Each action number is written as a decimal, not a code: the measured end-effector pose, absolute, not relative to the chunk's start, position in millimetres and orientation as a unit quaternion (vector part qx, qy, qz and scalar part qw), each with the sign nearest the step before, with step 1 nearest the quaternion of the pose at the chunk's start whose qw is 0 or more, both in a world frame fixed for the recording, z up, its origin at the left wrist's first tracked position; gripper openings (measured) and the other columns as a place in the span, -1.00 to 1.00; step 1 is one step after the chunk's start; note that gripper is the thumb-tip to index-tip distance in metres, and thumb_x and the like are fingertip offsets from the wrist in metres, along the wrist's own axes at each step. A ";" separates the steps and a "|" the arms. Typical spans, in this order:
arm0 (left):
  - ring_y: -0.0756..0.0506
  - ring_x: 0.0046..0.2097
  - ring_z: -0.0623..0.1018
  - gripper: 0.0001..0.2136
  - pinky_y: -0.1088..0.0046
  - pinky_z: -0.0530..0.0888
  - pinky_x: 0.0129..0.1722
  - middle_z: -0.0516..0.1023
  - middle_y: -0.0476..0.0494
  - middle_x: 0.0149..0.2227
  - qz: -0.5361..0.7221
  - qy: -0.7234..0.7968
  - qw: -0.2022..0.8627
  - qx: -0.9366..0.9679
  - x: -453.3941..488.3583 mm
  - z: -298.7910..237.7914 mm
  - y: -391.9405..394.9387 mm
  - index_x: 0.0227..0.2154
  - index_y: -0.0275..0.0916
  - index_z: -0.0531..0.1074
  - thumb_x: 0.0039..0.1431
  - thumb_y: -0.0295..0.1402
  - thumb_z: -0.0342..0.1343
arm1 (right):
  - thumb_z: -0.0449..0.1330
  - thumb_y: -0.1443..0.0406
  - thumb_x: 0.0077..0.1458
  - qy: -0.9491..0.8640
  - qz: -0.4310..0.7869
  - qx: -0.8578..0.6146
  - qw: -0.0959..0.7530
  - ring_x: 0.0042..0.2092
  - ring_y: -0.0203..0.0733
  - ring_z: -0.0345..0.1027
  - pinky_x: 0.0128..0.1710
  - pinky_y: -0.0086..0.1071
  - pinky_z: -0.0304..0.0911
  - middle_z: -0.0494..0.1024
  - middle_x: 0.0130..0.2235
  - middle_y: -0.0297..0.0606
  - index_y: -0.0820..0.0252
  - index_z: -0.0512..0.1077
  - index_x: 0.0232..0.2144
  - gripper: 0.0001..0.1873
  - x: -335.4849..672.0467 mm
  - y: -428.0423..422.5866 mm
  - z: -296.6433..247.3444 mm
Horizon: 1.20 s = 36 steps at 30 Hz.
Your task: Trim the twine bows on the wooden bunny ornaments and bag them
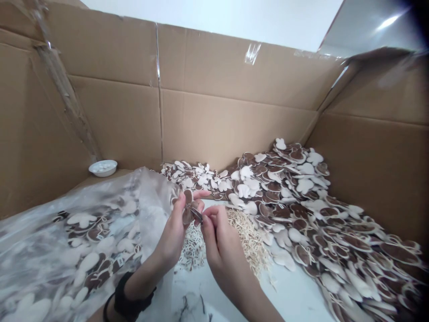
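Pinched between the fingertips of the left hand [174, 232], a small brown mouse-shaped piece [187, 210] is held upright at the middle of the table [295, 295], while its lower edge is gripped by the right hand [219, 241], equally close.

a small assembly or packing workshop: a counter [295, 295] walled by cardboard [214, 112], piled with hundreds of identical brown-and-white cutouts [301, 197], a plastic bag [83, 232] of more, and loose strings [250, 237].
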State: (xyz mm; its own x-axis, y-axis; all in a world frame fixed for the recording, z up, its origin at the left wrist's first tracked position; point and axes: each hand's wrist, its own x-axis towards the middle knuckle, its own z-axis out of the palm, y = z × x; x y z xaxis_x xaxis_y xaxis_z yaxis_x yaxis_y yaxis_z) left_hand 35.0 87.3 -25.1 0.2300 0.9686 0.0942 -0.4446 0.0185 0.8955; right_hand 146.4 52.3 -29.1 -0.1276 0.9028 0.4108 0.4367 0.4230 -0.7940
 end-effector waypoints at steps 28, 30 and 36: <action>-0.19 0.17 0.31 -0.55 0.35 0.19 0.16 0.47 -0.11 0.06 0.582 0.258 0.632 0.440 49.0 -43.6 75.2 0.05 -0.18 0.41 0.30 -0.05 -0.18 | 0.16 0.06 0.14 -0.446 0.610 -0.295 0.585 -0.61 -0.45 -0.24 -0.66 -0.57 -0.24 0.08 -0.57 -0.56 0.08 0.13 -0.33 -0.68 139.0 64.0 -29.8; -0.21 0.18 0.30 -0.54 0.32 0.20 0.16 0.48 -0.13 0.05 0.572 0.251 0.655 0.425 47.5 -40.2 73.9 0.06 -0.18 0.40 0.31 -0.06 -0.20 | 0.18 0.04 0.11 -0.431 0.624 -0.294 0.582 -0.62 -0.44 -0.28 -0.67 -0.56 -0.31 0.02 -0.59 -0.57 0.08 0.12 -0.35 -0.65 137.9 64.2 -30.7; -0.22 0.15 0.33 -0.58 0.32 0.26 0.12 0.52 -0.16 -0.01 0.556 0.186 0.714 0.383 47.1 -35.6 74.5 -0.01 -0.21 0.46 0.28 -0.12 -0.15 | 0.16 0.05 0.14 -0.456 0.607 -0.281 0.588 -0.64 -0.45 -0.31 -0.69 -0.56 -0.32 0.05 -0.60 -0.58 0.08 0.13 -0.35 -0.68 140.7 63.6 -30.6</action>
State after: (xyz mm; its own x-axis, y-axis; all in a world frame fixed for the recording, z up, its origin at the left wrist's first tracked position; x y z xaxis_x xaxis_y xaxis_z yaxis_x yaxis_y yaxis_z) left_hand 47.1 74.5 -35.6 0.3122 0.9364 0.1601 -0.6516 0.0884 0.7534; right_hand 140.7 63.6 -30.6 -0.1514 0.9690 0.1952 -0.4574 0.1064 -0.8829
